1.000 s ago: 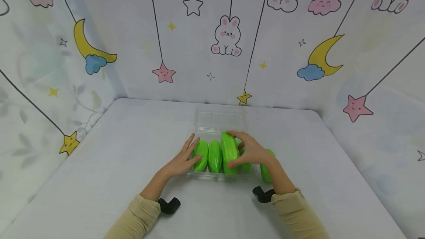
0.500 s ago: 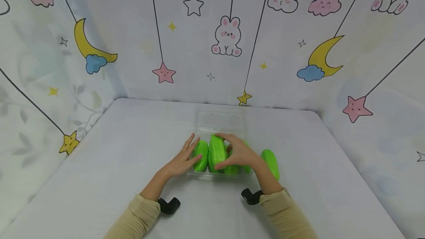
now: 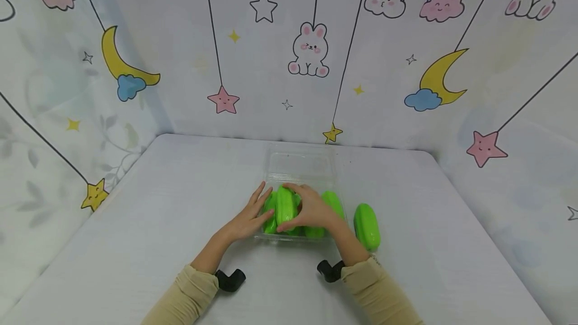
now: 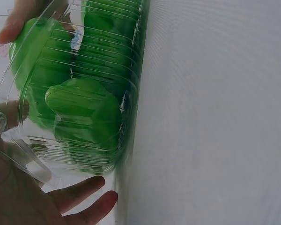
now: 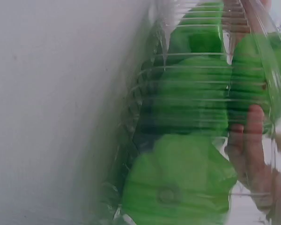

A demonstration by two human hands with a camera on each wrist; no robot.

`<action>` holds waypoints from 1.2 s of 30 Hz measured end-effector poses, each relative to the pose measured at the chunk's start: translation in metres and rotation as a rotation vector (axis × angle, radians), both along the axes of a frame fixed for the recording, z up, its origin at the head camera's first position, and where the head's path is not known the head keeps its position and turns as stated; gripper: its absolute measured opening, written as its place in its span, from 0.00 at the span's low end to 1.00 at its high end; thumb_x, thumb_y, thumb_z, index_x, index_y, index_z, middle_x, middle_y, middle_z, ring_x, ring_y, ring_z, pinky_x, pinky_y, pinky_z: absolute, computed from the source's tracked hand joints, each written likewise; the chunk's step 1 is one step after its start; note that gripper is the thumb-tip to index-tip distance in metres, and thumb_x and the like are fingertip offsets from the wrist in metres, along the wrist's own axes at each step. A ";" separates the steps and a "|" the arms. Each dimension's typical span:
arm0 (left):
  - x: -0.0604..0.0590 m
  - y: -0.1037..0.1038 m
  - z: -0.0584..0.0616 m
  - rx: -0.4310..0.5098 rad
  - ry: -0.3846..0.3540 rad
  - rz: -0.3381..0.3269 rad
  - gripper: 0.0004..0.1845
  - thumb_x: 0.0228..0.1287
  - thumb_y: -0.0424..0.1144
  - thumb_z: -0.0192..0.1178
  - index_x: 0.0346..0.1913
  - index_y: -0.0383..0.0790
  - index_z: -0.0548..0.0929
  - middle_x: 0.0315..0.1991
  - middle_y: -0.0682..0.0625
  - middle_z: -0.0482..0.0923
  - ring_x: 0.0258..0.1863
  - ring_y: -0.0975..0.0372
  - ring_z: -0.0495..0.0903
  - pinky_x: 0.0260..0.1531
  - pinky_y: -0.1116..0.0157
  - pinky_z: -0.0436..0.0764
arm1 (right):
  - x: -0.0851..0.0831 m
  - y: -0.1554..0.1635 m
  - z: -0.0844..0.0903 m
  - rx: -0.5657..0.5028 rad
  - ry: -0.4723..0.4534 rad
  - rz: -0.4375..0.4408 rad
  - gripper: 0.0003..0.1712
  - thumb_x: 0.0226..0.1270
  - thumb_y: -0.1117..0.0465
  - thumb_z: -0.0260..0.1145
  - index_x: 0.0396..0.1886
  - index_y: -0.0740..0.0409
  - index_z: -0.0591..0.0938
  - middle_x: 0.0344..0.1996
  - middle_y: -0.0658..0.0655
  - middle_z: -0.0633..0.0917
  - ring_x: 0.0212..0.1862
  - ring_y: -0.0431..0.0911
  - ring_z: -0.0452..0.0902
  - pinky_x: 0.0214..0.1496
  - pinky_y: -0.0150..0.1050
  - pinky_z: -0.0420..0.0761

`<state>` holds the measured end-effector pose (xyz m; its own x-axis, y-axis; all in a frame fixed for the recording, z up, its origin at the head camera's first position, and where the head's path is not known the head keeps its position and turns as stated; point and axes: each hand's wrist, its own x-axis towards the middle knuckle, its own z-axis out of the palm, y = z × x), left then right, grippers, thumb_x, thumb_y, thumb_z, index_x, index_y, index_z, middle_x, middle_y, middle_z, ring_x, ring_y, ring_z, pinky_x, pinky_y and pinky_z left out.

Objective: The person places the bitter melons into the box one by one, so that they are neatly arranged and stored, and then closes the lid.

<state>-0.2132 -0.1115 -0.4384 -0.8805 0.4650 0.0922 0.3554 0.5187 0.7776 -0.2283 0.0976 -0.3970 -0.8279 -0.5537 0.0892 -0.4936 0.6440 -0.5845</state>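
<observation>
the right hand (image 3: 311, 212) grips 1 green toy cucumber (image 3: 284, 207), with the fingers (image 3: 291, 187) curled over its far end and the thumb at its near end. this held cucumber sits on top of the other green cucumbers (image 3: 316, 229) that lie in the clear plastic box (image 3: 300, 164). it is over the left part of the box, close to the left hand (image 3: 248, 219).

the left hand rests on the left side of the box. its fingers (image 3: 259, 194) are straight and spread and grip nothing. they touch the box wall and the green cucumber next to it. in the left wrist view the ridged clear wall (image 4: 75, 154) of the box is very close, with green shapes packed behind it, and 2 fingertips (image 4: 91, 201) lie at the bottom by the table.

the right wrist view is blurry. it shows green cucumbers (image 5: 187, 108) through the clear plastic and a finger (image 5: 248, 140) pressed on the far side.

1 more cucumber (image 3: 367, 226) lies alone on the white table (image 3: 135, 224), just to the right of the box and not touching it. the open lid of the box lies flat behind it, toward the wall.

the wall (image 3: 289, 49) has drawings of a bunny, stars, moons and a rainbow. both arms wear tan sleeves (image 3: 189, 295).
</observation>
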 end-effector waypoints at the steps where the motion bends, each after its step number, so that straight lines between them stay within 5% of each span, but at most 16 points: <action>1: 0.000 0.000 0.001 0.001 -0.005 0.000 0.34 0.72 0.47 0.43 0.72 0.39 0.45 0.72 0.43 0.27 0.69 0.46 0.37 0.60 0.40 0.51 | 0.001 -0.001 -0.001 0.008 0.003 -0.014 0.60 0.32 0.38 0.77 0.68 0.51 0.62 0.56 0.58 0.71 0.43 0.48 0.73 0.43 0.43 0.75; 6: 0.001 0.001 0.001 0.002 -0.012 0.002 0.32 0.73 0.48 0.40 0.72 0.39 0.44 0.72 0.43 0.27 0.69 0.46 0.36 0.60 0.40 0.50 | 0.004 -0.005 -0.002 0.021 0.020 -0.063 0.61 0.31 0.37 0.77 0.67 0.49 0.62 0.59 0.62 0.68 0.58 0.55 0.65 0.51 0.54 0.71; 20: 0.002 0.001 0.000 0.001 -0.015 0.016 0.31 0.73 0.48 0.39 0.72 0.40 0.45 0.72 0.45 0.28 0.69 0.47 0.36 0.60 0.41 0.50 | 0.010 -0.010 -0.005 -0.003 0.018 -0.088 0.63 0.28 0.36 0.77 0.69 0.44 0.60 0.57 0.62 0.68 0.56 0.55 0.66 0.51 0.54 0.72; 30: 0.001 0.002 0.001 0.005 -0.011 0.010 0.31 0.73 0.46 0.39 0.72 0.38 0.45 0.72 0.43 0.28 0.69 0.47 0.35 0.60 0.40 0.50 | 0.011 -0.003 0.001 -0.093 -0.035 -0.095 0.62 0.31 0.41 0.79 0.70 0.44 0.60 0.60 0.65 0.64 0.30 0.44 0.75 0.32 0.34 0.77; 36: 0.002 0.001 0.002 0.012 -0.023 0.007 0.31 0.73 0.47 0.39 0.72 0.39 0.45 0.72 0.45 0.27 0.69 0.47 0.35 0.60 0.41 0.49 | 0.012 0.005 0.002 -0.124 -0.045 -0.105 0.62 0.31 0.41 0.79 0.70 0.45 0.60 0.62 0.63 0.64 0.33 0.47 0.76 0.32 0.35 0.76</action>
<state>-0.2111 -0.1104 -0.4361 -0.8857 0.4578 0.0774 0.3335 0.5113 0.7921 -0.2161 0.1026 -0.3946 -0.8855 -0.4507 0.1131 -0.3989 0.6125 -0.6825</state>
